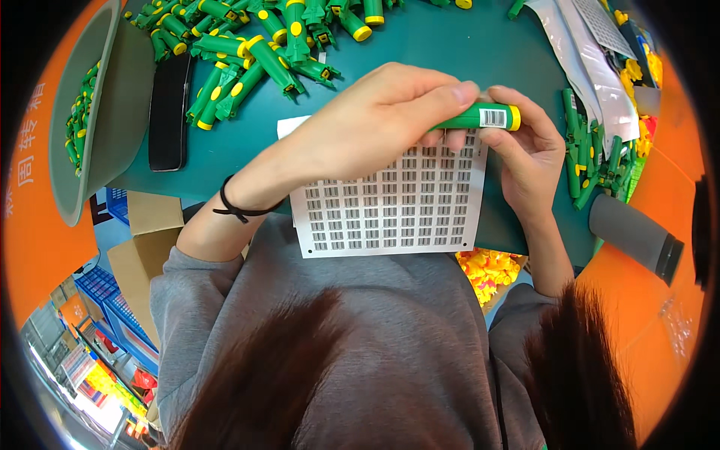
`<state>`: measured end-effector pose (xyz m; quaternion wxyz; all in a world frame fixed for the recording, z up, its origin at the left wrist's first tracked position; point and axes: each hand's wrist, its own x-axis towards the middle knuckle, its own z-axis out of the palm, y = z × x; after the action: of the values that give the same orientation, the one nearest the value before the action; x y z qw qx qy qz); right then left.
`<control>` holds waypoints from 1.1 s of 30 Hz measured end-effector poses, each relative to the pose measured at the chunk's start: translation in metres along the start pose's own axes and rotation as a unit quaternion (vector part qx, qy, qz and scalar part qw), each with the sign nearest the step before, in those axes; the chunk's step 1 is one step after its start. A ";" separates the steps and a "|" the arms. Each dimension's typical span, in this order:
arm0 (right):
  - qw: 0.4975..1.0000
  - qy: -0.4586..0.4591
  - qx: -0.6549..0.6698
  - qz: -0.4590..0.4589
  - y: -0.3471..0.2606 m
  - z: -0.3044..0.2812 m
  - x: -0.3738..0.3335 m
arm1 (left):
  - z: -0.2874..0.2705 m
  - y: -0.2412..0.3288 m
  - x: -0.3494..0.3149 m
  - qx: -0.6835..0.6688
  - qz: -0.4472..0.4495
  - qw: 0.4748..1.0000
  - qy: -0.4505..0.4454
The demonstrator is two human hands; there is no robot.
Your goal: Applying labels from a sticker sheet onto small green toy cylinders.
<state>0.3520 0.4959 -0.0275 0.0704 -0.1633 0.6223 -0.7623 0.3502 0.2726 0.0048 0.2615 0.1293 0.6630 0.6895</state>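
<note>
A green tube-shaped toy piece (466,120) with a yellow end lies sideways between my hands, above the table. My left hand (397,112) is closed over its left part, hiding that end, with the thumb along the top. At the yellow end, my right hand (531,139) pinches it between thumb and fingers. A white barcode label (493,118) sits on the tube between the two hands. Below them, a white sheet of barcode stickers (386,201) lies at the table's near edge, partly covered by my left hand and wrist.
Green pieces with yellow ends (274,64) are heaped at the far left; others (585,154) lie at right beside white plastic bags (600,75). A black phone (169,112) rests by a grey bin (124,112). A grey tumbler (634,234) lies at the right edge.
</note>
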 end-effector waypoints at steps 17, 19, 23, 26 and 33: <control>0.990 -0.015 -0.068 -0.126 -0.001 0.001 -0.003 | 0.007 -0.011 -0.006 0.398 0.415 0.795 0.191; 0.986 -0.012 -0.109 -0.128 0.000 -0.001 -0.005 | 0.008 -0.017 -0.005 0.375 0.403 0.813 0.188; 0.981 -0.033 -0.126 -0.143 0.001 -0.006 -0.001 | 0.003 -0.015 -0.007 0.343 0.370 0.849 0.155; 0.971 -0.141 -0.126 -0.145 0.007 -0.015 0.006 | 0.003 -0.014 -0.015 0.335 0.287 0.894 0.083; 0.995 -0.094 0.021 -0.020 -0.005 0.023 0.024 | 0.033 -0.019 -0.010 0.469 0.332 0.813 0.091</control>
<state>0.3383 0.4683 -0.0148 0.1165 -0.2450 0.5931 -0.7580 0.3792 0.2956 -0.0092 -0.1370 0.3853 0.8435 0.3484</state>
